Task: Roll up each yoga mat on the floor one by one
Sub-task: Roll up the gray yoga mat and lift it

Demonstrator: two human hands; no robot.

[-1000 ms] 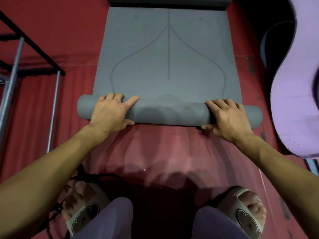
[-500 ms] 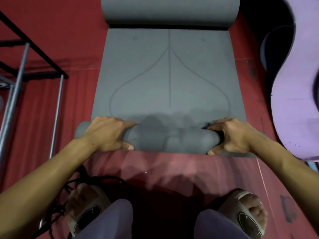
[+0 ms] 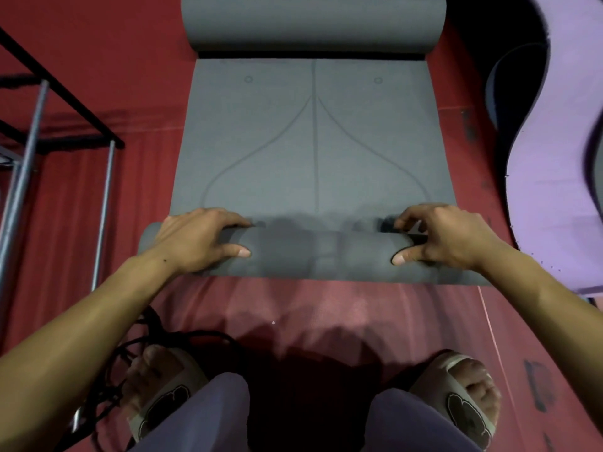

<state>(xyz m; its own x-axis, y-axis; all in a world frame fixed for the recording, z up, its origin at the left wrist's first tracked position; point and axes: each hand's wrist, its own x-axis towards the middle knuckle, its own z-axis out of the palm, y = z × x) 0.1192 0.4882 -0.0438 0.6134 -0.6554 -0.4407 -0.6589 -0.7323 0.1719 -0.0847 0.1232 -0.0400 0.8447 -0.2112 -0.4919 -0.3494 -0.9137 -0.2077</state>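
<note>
**Two hands on a half-rolled grey mat**

A person crouches over a grey yoga mat (image 3: 313,151) spread on a red floor covering (image 3: 293,314), seen from a head-worn camera looking down. The near end of the mat is wound into a roll (image 3: 313,252) that lies across the frame just beyond the person's knees. The left hand (image 3: 199,239) rests on the left part of the roll, its fingers (image 3: 228,218) curled over the far side and the thumb laid along the near side, so the hand grips the roll. The right hand (image 3: 447,236) grips the right part the same way, its fingers (image 3: 411,216) bent and lightly spread over the top, the thumb pressed to the near face. Beyond the roll the mat lies flat, showing a centre line, two curved lines and two small circles. At the far end sits a second grey roll (image 3: 313,24), lying across the frame; whether it belongs to the same mat cannot be told. A purple mat (image 3: 554,141) with a wavy edge lies to the right. A metal frame (image 3: 29,141) stands to the left. Near the bottom, two feet in pale slippers (image 3: 463,406) flank the knees, with dark cables (image 3: 130,353) beside the left foot.
</note>
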